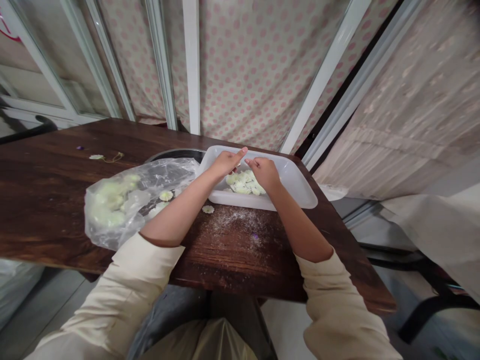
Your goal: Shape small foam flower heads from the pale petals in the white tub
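Over a white plastic tray (300, 186), my left hand (227, 163) is held with its thumb stretched out and its fingers curled. A tiny pale thing shows at those fingers, too small to name. Close to its right, my right hand (265, 171) is closed, thumb against the bent fingers; whatever it pinches is hidden. Below both hands, a heap of pale yellow-white flower heads (245, 183) lies in the tray. Left of the tray, a clear plastic bag (150, 172) holds more pale flowers (112, 200). One loose flower (208, 209) lies by the tray's front edge.
The dark wooden table (232, 265) has white specks (234, 225) scattered before the tray. Behind the bag shows a dark round rim (174, 152). A flower on a stem (96, 157) lies far left. A dotted curtain (247, 75) hangs behind; a black chair (431, 310) stands right.
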Motion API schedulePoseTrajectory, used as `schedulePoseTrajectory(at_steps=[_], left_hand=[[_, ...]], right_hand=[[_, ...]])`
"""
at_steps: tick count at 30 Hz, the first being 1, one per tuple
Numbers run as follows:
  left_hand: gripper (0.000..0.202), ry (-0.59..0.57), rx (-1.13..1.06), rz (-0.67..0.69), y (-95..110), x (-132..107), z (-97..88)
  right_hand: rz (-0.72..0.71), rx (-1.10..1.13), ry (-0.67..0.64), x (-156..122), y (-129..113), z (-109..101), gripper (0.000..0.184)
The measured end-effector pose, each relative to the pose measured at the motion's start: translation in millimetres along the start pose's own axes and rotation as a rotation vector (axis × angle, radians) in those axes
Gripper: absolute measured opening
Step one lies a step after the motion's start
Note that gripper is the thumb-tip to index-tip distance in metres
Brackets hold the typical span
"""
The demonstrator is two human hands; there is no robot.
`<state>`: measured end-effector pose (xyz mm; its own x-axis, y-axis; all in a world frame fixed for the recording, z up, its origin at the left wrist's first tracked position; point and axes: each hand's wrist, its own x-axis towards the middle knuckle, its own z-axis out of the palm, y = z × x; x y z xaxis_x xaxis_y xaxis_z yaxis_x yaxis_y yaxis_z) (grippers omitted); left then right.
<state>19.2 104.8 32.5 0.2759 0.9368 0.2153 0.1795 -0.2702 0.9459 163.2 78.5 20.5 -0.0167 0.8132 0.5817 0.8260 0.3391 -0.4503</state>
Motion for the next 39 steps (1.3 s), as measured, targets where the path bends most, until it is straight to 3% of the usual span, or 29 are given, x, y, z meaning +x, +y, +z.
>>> schedulePoseTrajectory(at_steps=[3,7,9,15,20,30,39], left_hand=[[0.053,-0.017,-0.002,0.044,0.9,-2.0,-0.3],[0.055,-0.061,-0.006,0.099,1.3,-3.2,-0.2],[0.055,-0.094,-0.027,0.122,1.4,-3.4,0.6],[0.055,-0.208,-0.208,0.055,8.6,-7.4,3.5],[0.033,-0.274,-0.319,0.043,11.4,-7.0,2.7],[0.014,-0.198,-0.262,0.078,8.1,-3.1,1.1],[0.019,-0.197,-0.257,0.129,8.2,-4.3,-0.4]], right_hand=[[-0.067,0.121,-0.027,-1.0,-1.7,0.4,0.037],[-0.206,0.365,-0.238,-1.0,-6.1,1.9,0.033],[-0.221,0.421,-0.261,0.1,-6.7,2.6,0.033],[-0.193,0.441,-0.162,4.8,-4.6,-0.1,0.034],[-0.17,0.402,-0.04,3.3,-4.9,-2.4,0.035],[-0.125,0.458,-0.062,6.4,0.8,3.3,0.03],[-0.146,0.385,-0.053,4.6,0.1,0.8,0.033]])
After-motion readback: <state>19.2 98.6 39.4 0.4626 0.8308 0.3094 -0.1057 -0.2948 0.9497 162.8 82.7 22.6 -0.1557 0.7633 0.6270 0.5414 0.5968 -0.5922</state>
